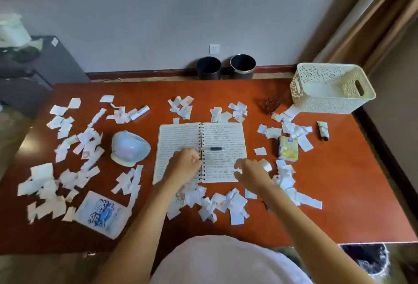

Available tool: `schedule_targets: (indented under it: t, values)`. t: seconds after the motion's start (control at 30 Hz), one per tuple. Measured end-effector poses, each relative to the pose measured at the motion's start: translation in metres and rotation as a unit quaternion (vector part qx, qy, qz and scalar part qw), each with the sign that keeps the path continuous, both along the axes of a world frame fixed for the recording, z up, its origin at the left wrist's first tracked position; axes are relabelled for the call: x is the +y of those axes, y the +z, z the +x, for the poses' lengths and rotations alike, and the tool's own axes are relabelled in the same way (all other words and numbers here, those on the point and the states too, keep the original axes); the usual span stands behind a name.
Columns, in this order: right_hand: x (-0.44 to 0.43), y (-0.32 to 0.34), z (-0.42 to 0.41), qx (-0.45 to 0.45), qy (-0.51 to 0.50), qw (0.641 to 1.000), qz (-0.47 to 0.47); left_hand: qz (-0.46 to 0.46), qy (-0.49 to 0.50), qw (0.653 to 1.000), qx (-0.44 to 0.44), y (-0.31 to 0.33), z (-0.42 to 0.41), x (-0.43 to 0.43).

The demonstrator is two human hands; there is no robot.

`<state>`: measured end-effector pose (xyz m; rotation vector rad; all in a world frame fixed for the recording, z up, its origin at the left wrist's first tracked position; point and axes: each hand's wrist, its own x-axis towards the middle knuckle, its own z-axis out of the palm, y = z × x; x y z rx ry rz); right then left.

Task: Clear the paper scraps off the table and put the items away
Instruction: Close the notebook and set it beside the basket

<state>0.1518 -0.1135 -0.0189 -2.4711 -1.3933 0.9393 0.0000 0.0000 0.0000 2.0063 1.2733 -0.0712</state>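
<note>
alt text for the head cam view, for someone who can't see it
Two bare hands, left hand and right hand, reach over an open spiral notebook with a pen across it, on a red-brown table strewn with torn paper scraps. A white basket sits at the far right corner.

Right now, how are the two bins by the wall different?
The right bin has a shiny silver rim; the left bin is plain dark all over. The right bin looks wider than the left bin. Both are round, dark and upright, on the floor by the wall.
</note>
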Motion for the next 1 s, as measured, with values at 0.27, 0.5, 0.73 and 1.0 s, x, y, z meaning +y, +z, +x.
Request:
schedule_targets:
  t: [0.27,0.5,0.73,1.0]
  values:
    - [0.021,-0.029,-0.018,0.011,0.005,0.999,-0.039,-0.062,0.101,0.991,0.066,-0.062,-0.019,0.0]
    - [0.071,-0.041,-0.018,-0.028,0.047,0.998,-0.023,-0.061,0.244,0.966,0.059,-0.082,-0.027,0.032]
    - [0.097,-0.058,-0.011,-0.053,0.047,0.997,-0.038,-0.059,0.313,0.946,0.056,-0.086,-0.03,0.059]
    - [0.089,-0.078,-0.007,0.024,-0.001,0.997,-0.071,-0.133,0.398,0.907,-0.024,-0.072,-0.027,0.071]
